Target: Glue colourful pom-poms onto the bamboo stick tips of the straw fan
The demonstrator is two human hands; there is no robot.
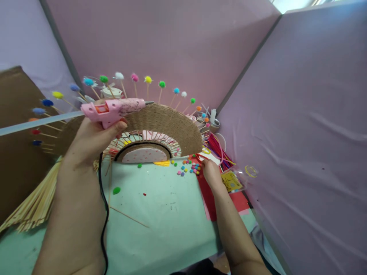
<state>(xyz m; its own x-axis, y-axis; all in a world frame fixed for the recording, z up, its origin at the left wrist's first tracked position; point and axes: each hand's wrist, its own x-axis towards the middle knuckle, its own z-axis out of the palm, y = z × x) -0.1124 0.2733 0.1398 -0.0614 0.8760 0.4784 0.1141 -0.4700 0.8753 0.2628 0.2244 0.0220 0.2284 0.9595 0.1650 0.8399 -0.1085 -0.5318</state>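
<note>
- Left hand (94,137), raised at near left, has its fingers wrapped round a pink glue gun (113,109), nozzle level and pointing right over the woven fan (160,126).
- Right hand (210,172) reaches far right, fingertips pinched together at the scattered pompoms (189,167) on the table (160,214); whether it grips one I cannot tell.

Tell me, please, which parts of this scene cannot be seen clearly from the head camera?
- Right hand: fingertips hidden among small pompoms; whether it grips one cannot be told.
- Glue stick in the pink glue gun: cut off by the left edge, blurred.
- Left hand: hides part of the woven fan piece.
- Yellow packet: print too small to read.
</note>
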